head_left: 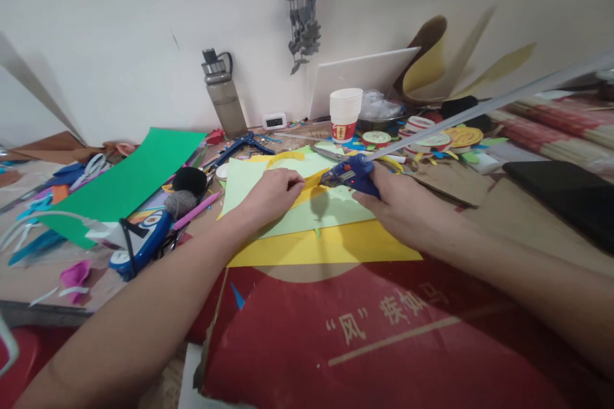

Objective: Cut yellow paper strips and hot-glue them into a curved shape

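Observation:
My right hand (391, 201) is wrapped round a blue hot glue gun (352, 174), with a long clear glue stick (460, 116) coming out of its back. The gun's nozzle points left at a yellow strip (311, 186). Thumb and fingers of my left hand (275, 192) pinch the strip's left end, just beside the nozzle. Beneath both hands lies a pale green sheet (268, 225), on top of a yellow sheet (326, 249). Another curved yellow strip (286, 157) rests behind my left hand.
A red cardboard piece (307, 332) covers the front. Left are a green sheet (129, 176), a blue power strip (141, 246) and blue pliers (235, 146). At the back stand a bottle (225, 102) and stacked paper cups (345, 115). A black phone-like slab (566, 195) lies right.

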### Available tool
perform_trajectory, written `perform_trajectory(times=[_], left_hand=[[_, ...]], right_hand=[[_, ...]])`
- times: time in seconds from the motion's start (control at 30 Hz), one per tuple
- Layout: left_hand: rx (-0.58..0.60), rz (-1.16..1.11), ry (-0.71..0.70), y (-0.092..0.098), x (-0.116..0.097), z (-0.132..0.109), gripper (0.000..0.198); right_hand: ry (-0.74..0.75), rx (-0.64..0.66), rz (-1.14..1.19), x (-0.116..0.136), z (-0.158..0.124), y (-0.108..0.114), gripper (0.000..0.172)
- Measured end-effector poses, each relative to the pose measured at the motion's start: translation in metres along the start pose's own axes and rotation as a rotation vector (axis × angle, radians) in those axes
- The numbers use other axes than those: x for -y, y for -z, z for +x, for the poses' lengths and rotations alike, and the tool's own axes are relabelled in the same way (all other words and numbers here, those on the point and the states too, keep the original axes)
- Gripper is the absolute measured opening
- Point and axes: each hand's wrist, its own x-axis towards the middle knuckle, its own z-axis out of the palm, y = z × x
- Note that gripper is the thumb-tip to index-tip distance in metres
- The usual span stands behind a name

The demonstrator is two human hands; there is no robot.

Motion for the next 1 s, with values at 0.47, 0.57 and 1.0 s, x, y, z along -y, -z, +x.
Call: perform_trajectory(times=[0.47, 0.57, 1.0], left_hand=[[-0.009, -0.025, 0.002, 0.001, 0.000, -0.002, 0.025], [0.003, -0.018, 0.005, 0.000, 0.000, -0.002, 0.026], [0.005, 0.006, -0.008, 0.000, 0.003, 0.000, 0.027]], right_hand=[[-0.039, 0.030, -0.059, -0.009, -0.003, 0.011, 0.028], [-0.040, 0.008, -0.064, -0.007, -0.003, 0.016, 0.025], [-0.048, -0.007, -0.037, -0.006, -0.001, 0.024, 0.018]])
